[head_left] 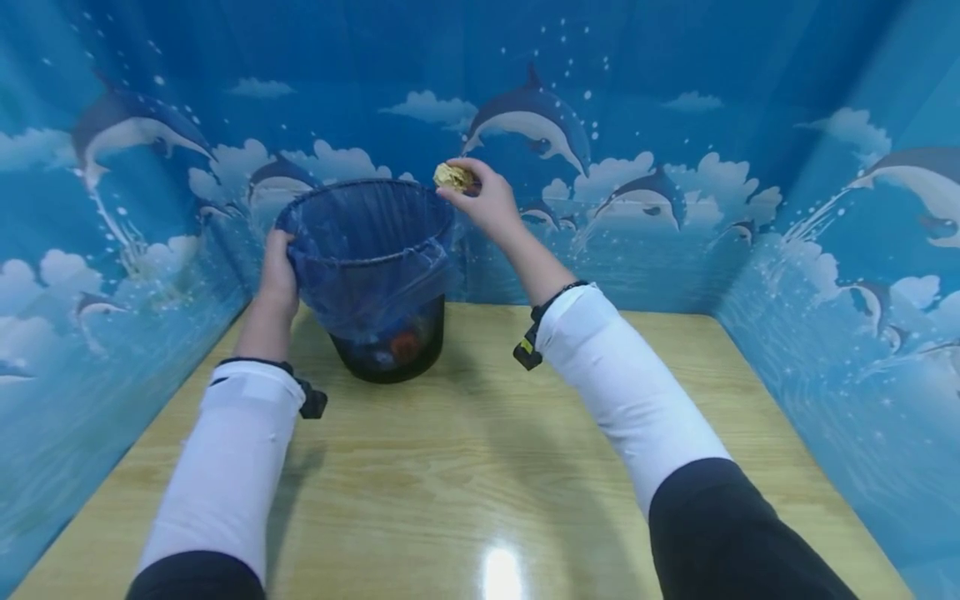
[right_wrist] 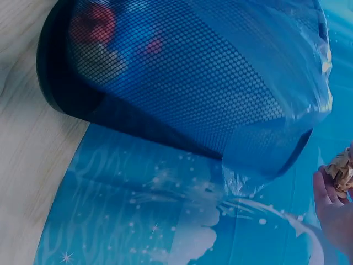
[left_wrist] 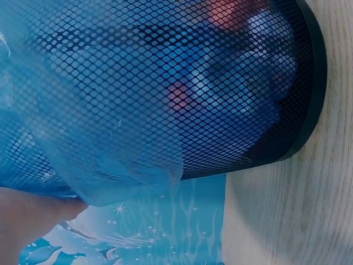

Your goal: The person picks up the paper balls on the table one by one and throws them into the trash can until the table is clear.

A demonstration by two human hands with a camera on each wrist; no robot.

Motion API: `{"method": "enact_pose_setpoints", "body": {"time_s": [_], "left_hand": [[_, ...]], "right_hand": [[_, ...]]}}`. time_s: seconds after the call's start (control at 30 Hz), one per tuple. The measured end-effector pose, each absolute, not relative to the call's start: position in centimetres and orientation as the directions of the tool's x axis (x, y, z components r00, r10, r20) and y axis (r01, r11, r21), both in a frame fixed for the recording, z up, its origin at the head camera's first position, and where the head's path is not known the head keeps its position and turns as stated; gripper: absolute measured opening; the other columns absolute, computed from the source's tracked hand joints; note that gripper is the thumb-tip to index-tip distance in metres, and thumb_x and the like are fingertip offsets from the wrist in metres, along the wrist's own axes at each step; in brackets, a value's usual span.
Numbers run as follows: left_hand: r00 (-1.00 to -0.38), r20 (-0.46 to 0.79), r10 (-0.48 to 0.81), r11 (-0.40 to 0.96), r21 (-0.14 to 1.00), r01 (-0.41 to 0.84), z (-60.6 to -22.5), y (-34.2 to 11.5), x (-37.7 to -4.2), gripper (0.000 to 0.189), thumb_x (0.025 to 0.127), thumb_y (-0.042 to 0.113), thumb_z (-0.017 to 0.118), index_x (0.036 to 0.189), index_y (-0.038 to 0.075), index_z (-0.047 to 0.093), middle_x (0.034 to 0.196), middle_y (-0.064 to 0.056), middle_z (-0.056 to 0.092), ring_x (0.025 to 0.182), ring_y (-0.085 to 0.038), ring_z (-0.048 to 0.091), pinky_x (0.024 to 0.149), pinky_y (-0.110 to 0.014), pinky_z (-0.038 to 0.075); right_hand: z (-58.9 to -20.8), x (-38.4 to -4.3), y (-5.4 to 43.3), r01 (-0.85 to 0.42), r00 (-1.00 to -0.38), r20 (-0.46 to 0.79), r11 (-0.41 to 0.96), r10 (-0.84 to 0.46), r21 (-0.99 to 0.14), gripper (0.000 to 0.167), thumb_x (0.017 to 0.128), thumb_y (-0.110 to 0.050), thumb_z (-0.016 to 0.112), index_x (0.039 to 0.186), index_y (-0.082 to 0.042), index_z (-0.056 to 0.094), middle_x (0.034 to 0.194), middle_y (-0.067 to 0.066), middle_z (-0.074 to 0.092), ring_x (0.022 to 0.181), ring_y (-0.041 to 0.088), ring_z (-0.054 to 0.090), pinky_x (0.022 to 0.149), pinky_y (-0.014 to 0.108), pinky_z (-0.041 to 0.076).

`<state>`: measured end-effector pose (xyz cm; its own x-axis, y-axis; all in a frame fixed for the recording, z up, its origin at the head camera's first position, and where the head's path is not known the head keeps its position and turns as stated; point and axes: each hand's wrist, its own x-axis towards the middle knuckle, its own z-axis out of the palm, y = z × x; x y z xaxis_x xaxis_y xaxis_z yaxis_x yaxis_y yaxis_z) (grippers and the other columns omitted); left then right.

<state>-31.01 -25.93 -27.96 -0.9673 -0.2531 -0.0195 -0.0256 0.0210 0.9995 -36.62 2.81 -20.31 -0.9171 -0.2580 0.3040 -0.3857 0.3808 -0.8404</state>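
Note:
A black mesh trash can [head_left: 420, 333] stands on the table, its upper part lined with a thin blue plastic bag [head_left: 375, 292] folded over the rim. Through the mesh in the left wrist view, red [left_wrist: 223, 14] and pale crumpled bits show low inside. My left hand [head_left: 279, 271] grips the can's left side just under the rim, over the bag. Up at the right, beside and slightly above the rim, my right hand [head_left: 487, 200] pinches a crumpled ball of gold foil [head_left: 453, 177] between thumb and fingers. The foil also shows at the right wrist view's edge.
The wood-grain table [head_left: 420, 475] carries the can near its back left. Blue curtains [head_left: 637, 167] printed with dolphins and clouds enclose the back and both sides. A dark wrist camera [head_left: 528, 352] sits on the right wrist, another [head_left: 312, 402] on the left.

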Motion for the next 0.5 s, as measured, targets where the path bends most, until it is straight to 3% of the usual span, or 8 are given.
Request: {"method": "enact_pose_setpoints", "body": {"time_s": [0.27, 0.4, 0.5], "left_hand": [[-0.965, -0.026, -0.260, 0.022, 0.999, -0.033, -28.1, -26.0, -30.9, 0.061, 0.097, 0.047, 0.019, 0.152, 0.020, 0.013, 0.163, 0.005, -0.011, 0.149, -0.015, -0.006, 0.119, -0.036, 0.004], [-0.965, -0.039, -0.259, 0.022, 0.999, -0.047, -28.1, -26.0, -31.0, 0.063, 0.097, 0.049, 0.018, 0.154, 0.021, 0.011, 0.163, 0.006, -0.011, 0.149, -0.015, -0.007, 0.119, -0.036, 0.003], [-0.965, -0.034, -0.258, 0.026, 0.999, -0.042, -27.9, -26.0, -31.0, 0.068, 0.098, 0.048, 0.018, 0.157, 0.020, -0.001, 0.162, 0.006, -0.017, 0.149, -0.015, -0.014, 0.120, -0.036, 0.000]], "right_hand": [[-20.4, -35.7, 1.0, -0.444, -0.884, 0.320, 0.399, -0.340, -0.802, 0.052, 0.092, -0.036, 0.064, 0.140, -0.023, 0.051, 0.133, 0.002, 0.055, 0.114, 0.014, 0.057, 0.089, 0.026, 0.049], [-20.3, -35.3, 0.3, -0.455, -0.875, 0.310, 0.413, -0.373, -0.789, 0.052, 0.092, -0.037, 0.063, 0.140, -0.021, 0.050, 0.132, 0.002, 0.055, 0.113, 0.014, 0.056, 0.087, 0.025, 0.048], [-20.1, -35.1, -0.3, -0.463, -0.867, 0.298, 0.424, -0.399, -0.778, 0.052, 0.092, -0.038, 0.063, 0.140, -0.022, 0.050, 0.133, 0.002, 0.055, 0.113, 0.013, 0.054, 0.087, 0.025, 0.047]]}}
